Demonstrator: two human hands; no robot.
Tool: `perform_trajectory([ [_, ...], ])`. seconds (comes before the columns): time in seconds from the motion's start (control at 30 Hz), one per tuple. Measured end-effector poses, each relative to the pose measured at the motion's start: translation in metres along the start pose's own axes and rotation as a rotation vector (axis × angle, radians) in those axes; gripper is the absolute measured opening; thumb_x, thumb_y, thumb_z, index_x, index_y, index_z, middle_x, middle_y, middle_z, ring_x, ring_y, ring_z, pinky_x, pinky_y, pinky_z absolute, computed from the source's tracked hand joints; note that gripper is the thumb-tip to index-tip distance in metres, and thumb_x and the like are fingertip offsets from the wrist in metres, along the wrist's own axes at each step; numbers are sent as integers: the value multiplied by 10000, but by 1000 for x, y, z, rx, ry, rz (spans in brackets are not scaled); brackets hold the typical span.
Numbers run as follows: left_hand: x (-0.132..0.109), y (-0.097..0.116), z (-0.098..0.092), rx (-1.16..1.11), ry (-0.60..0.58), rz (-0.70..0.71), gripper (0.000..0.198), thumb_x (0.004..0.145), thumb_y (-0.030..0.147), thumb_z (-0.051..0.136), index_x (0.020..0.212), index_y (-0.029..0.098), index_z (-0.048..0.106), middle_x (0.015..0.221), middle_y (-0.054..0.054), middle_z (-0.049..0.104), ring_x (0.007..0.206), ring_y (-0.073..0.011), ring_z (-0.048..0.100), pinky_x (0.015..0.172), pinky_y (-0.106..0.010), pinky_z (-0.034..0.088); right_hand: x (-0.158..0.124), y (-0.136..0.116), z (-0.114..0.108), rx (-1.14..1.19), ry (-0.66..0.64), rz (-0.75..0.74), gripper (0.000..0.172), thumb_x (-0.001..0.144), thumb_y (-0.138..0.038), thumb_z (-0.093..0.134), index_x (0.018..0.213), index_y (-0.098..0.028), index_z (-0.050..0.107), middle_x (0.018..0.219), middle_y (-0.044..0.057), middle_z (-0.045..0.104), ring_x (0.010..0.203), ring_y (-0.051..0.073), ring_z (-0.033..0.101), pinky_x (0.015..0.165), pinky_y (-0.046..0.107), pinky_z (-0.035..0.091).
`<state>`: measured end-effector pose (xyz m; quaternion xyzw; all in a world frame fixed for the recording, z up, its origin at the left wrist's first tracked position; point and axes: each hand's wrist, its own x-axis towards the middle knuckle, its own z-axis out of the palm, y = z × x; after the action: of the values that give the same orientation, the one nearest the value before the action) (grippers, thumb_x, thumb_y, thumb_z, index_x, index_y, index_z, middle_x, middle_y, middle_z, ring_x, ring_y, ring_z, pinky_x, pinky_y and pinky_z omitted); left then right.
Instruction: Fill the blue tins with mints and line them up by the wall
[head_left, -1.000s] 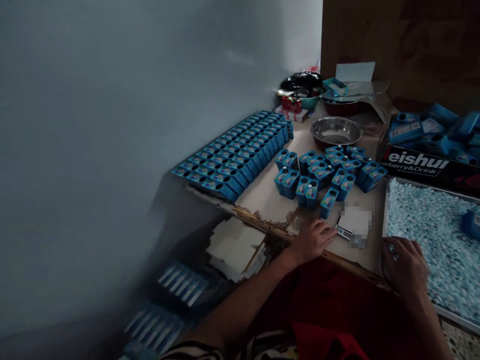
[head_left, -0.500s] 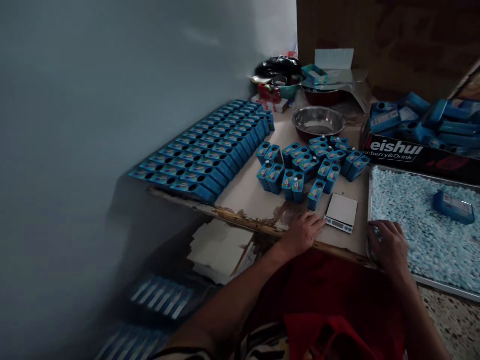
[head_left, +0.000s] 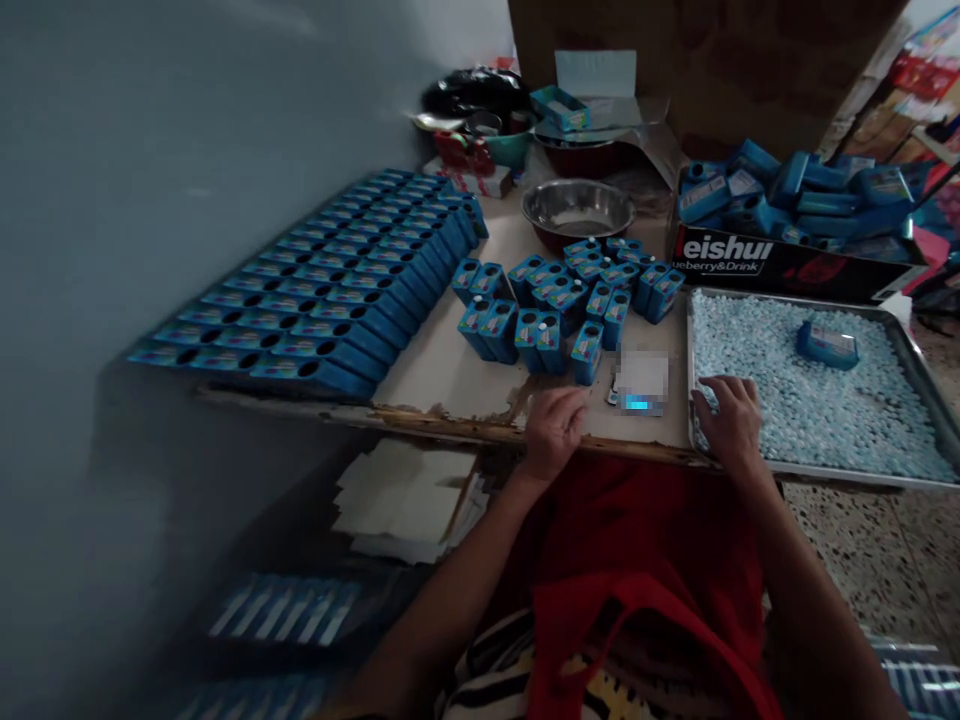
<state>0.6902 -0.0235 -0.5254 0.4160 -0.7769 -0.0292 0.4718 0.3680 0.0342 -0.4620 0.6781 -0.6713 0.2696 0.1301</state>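
My left hand (head_left: 553,430) is at the front edge of the table with its fingers curled together and nothing visible in them. To its right is a small digital scale (head_left: 641,375), its display lit blue and its picture blocky. My right hand (head_left: 729,420) rests over the near left corner of a metal tray (head_left: 926,385), thumb apart from the fingers. Small pale blue pellets (head_left: 795,420) fill the tray, and a blue box (head_left: 827,345) lies on them. Behind the scale stand several small blue boxes (head_left: 586,355) with round holes in their tops, some with white bits in the holes.
Rows of blue boxes (head_left: 322,290) line the left side by the wall. A steel bowl (head_left: 577,210) is farther back. A black carton (head_left: 795,262) heaped with blue boxes stands behind the tray. Cardboard sheets (head_left: 405,490) lie below the table's front edge.
My left hand has drawn back from the scale, its fingers now curled. The scale's display has lit up. My right hand stays at the tray's corner. The view has turned to the right.
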Motion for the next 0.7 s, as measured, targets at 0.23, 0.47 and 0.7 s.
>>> perform_trajectory([
  [0.23, 59, 1, -13, 106, 10, -185, 488, 1029, 424, 782, 1420, 161, 653, 1330, -206, 724, 1183, -340, 737, 1100, -475, 586, 14, 49, -19, -149, -339, 2, 603, 1100, -540, 586, 1540, -130, 624, 1588, 252, 619, 1449, 454, 528, 1143, 587, 476],
  [0.47, 98, 21, 3, 339, -264, -338, 636, 996, 437, 816, 1529, 160, 607, 1405, -224, 742, 1278, -441, 738, 1086, -533, 606, 21, 65, -31, -254, -547, -146, 467, 1149, -542, 474, 1307, -194, 743, 1239, 166, 736, 1185, 393, 608, 1004, 498, 475],
  [0.7, 83, 3, 19, 161, -91, -289, 501, 959, 307, 790, 1428, 177, 671, 1340, -209, 775, 1214, -418, 775, 1083, -528, 616, 33, 60, -28, -169, -583, -99, 256, 1075, -373, 538, 963, -212, 703, 959, 119, 743, 850, 255, 640, 700, 361, 315],
])
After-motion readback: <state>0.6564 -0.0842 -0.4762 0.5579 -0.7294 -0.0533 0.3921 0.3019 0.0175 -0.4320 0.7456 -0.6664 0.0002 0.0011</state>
